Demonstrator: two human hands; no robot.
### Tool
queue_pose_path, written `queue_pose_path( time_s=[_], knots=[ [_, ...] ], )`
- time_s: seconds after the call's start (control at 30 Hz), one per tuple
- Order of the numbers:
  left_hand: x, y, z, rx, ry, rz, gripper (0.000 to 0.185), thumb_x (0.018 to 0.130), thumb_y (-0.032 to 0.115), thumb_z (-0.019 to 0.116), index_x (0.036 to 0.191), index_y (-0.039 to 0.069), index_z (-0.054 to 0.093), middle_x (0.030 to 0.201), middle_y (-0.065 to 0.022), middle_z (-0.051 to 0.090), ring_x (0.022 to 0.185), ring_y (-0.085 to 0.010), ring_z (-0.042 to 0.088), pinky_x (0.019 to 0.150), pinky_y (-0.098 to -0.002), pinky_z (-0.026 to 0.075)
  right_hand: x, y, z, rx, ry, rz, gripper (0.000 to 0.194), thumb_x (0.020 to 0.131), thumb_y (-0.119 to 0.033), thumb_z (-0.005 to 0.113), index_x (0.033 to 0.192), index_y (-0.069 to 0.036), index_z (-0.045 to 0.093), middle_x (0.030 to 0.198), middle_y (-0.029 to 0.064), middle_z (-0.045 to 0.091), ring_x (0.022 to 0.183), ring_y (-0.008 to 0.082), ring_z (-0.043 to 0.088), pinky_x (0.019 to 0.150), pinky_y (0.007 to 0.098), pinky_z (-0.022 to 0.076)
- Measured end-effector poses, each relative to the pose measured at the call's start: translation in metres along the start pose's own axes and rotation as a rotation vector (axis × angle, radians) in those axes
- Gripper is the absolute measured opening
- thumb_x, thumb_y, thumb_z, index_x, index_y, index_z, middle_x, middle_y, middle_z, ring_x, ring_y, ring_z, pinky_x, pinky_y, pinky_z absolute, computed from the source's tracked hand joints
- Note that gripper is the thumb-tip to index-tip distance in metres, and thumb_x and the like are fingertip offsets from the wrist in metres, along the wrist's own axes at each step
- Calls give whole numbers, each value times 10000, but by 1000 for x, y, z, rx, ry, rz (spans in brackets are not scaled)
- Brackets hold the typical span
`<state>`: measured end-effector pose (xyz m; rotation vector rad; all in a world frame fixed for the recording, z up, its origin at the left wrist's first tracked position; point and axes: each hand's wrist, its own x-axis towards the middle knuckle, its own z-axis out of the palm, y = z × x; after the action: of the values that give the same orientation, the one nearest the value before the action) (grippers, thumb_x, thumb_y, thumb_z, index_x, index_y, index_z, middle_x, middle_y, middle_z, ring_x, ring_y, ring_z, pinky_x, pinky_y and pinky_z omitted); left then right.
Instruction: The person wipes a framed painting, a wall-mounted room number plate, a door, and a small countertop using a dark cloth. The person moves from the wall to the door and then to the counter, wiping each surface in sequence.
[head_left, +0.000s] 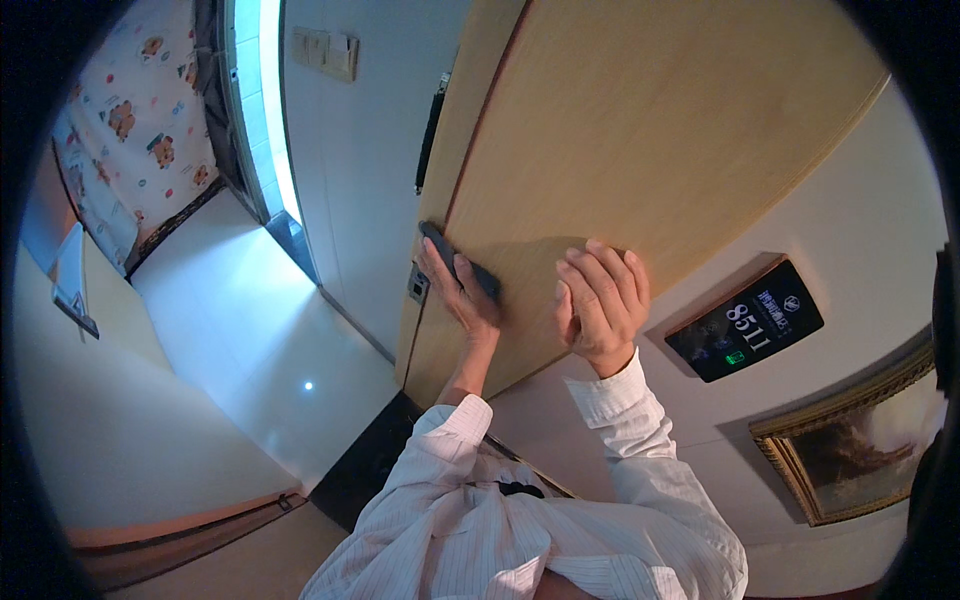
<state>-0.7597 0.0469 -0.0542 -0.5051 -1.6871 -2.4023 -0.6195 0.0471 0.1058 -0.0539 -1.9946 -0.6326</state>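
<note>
A light wooden door (622, 135) fills the upper middle of the head view. At its left edge, my left hand (461, 289) grips a dark grey object (484, 281); whether this is a loose pad or part of the door's lock is unclear. Just left of those fingers, a metal latch plate (418, 283) sits in the door's edge. My right hand (604, 304) is up in front of the door's lower part, back towards me, fingers loosely curled and thumb apart; I see nothing in it, though the palm is hidden.
A lit room-number sign (744, 319) and a gilt-framed picture (844, 450) hang on the right wall. Beyond the doorway at left are a tiled floor (247, 330), wall switches (325, 54), a bear-patterned curtain (142, 112) and a bright opening. A black door closer arm or handle (432, 135) shows beside the door.
</note>
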Motion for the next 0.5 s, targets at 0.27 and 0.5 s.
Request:
queue_pose_path(
  time_s=[0.27,0.5],
  knots=[
    [75,57,22,-16,-131,389,601,1141,330,468,1614,-31,387,1682,-273,360,1575,-477,287,1280,-552,246,-2,0,2,24,33,19,155,881,-96,712,1017,-57,773,1051,98,777,1061,315,742,1071,470,488],
    [120,77,36,-11,-228,592,619,1111,292,519,1595,-69,384,1668,-300,362,1543,-508,329,1263,-588,268,1,0,0,26,48,20,145,866,-95,732,1005,-65,766,1036,94,773,1033,297,752,1036,446,513]
  ],
)
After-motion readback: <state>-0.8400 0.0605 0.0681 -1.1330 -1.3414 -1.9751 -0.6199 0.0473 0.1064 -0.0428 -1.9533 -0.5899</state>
